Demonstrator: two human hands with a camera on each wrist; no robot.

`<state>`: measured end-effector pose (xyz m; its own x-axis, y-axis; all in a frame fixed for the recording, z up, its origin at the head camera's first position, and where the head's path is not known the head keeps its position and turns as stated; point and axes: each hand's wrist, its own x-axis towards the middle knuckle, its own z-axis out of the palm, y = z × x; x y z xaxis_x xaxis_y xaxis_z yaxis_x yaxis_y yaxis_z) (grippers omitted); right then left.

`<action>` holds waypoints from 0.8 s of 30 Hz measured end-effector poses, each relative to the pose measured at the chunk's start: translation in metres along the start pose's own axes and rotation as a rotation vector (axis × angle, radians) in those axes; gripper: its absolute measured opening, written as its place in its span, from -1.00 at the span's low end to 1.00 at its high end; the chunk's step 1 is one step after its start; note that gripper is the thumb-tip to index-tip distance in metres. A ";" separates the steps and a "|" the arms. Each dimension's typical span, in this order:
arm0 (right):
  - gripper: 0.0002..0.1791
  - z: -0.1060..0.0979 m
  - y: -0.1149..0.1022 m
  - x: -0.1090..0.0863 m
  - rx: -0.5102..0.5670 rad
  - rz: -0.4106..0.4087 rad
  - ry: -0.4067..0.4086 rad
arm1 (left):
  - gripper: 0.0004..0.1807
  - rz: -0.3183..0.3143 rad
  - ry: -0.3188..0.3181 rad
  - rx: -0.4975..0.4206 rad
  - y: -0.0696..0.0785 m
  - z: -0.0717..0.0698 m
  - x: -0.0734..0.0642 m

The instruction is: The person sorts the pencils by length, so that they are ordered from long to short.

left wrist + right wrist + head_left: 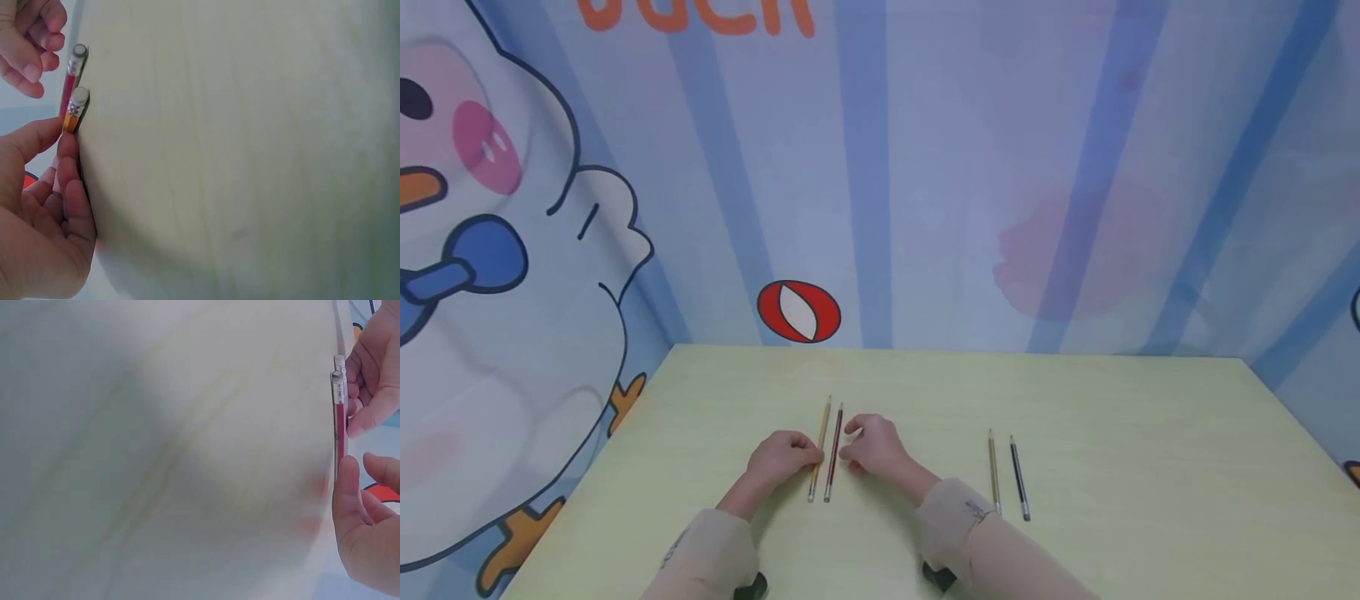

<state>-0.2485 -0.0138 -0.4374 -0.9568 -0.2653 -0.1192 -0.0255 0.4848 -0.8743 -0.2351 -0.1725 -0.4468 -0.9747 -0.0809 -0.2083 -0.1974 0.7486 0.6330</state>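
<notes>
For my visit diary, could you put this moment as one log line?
left hand: pinching yellow pencil | right hand: beside red pencil, empty | gold pencil, dark pencil: lying farther right on table

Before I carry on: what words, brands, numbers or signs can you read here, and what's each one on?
"Duck": orange lettering on the backdrop; tops cut off, so a likely reading.
Marks on the left sleeve and right sleeve: too small and blurred to read.
Yellow pencil, red pencil, tan pencil, dark pencil: no legible lettering.
</notes>
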 end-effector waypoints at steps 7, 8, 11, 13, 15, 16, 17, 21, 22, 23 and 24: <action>-0.67 -0.016 0.006 -0.012 0.012 -0.003 -0.081 | -0.80 0.002 -0.004 -0.002 -0.001 0.002 0.001; -0.67 -0.018 0.006 -0.014 0.017 -0.001 -0.092 | -0.80 0.001 -0.005 -0.007 -0.001 0.002 0.001; -0.67 -0.027 0.009 -0.021 0.026 -0.010 -0.129 | -0.79 0.007 0.001 -0.026 -0.001 0.001 -0.001; -0.67 -0.034 0.011 -0.026 0.034 -0.026 -0.161 | -0.77 0.016 0.005 -0.060 -0.002 0.001 -0.002; -0.67 -0.041 0.014 -0.031 0.032 -0.042 -0.190 | -0.73 0.027 0.006 -0.106 -0.003 0.001 -0.003; -0.67 -0.045 0.016 -0.034 0.031 -0.047 -0.205 | -0.71 0.033 0.002 -0.134 -0.004 0.001 -0.003; -0.67 -0.049 0.018 -0.037 0.025 -0.053 -0.219 | -0.68 0.035 -0.004 -0.170 -0.005 0.000 -0.003; -0.67 -0.069 0.025 -0.048 -0.036 -0.067 -0.251 | -0.59 0.047 -0.011 -0.233 -0.002 -0.001 -0.003; -0.67 -0.074 0.026 -0.051 -0.051 -0.070 -0.253 | -0.58 0.055 -0.009 -0.229 0.000 -0.002 -0.004; -0.67 -0.079 0.027 -0.053 -0.069 -0.075 -0.253 | -0.56 0.069 0.001 -0.212 0.004 -0.003 -0.005; -0.67 -0.084 0.028 -0.055 -0.086 -0.079 -0.250 | -0.54 0.088 0.013 -0.194 0.008 -0.003 -0.006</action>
<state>-0.2214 0.0843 -0.4160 -0.8497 -0.4976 -0.1744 -0.1317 0.5205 -0.8437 -0.2314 -0.1680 -0.4377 -0.9901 -0.0303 -0.1370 -0.1268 0.6126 0.7802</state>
